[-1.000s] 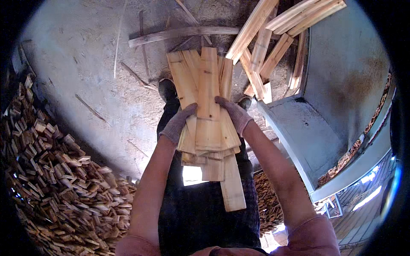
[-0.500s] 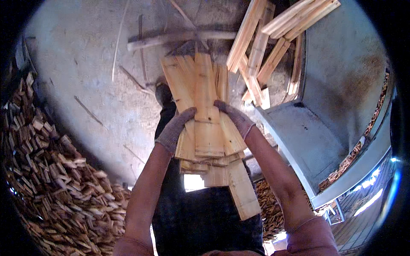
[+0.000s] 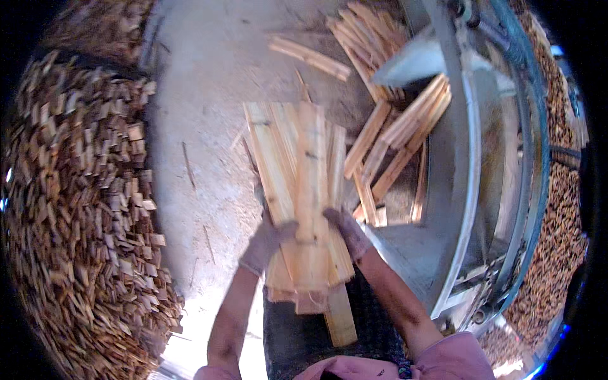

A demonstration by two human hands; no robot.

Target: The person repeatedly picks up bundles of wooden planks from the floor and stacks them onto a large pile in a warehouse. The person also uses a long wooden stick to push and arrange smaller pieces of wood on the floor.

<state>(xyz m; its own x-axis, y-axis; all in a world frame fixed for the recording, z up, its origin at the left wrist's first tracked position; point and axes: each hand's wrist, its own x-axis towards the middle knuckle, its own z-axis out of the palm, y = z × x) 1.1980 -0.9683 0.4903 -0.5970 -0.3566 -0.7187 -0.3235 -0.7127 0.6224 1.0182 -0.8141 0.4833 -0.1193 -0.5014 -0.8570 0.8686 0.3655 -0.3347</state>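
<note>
While both gloved hands clamp it from the sides, the bundle of wooden slats (image 3: 303, 190) stands out ahead of the grip over the dusty floor (image 3: 202, 95). The left hand (image 3: 266, 242) and right hand (image 3: 347, 232) press inward near its lower third, fingers wrapped round the edges. Stiff, rough and light singly, the slats look prone to fan or slide loose, so squeezing the near end suits them. Against a second ago, the loose slats (image 3: 405, 133) by the grey machine (image 3: 468, 190) now lie right of the grip, and the stacked offcuts (image 3: 82, 221) fill the left.
</note>
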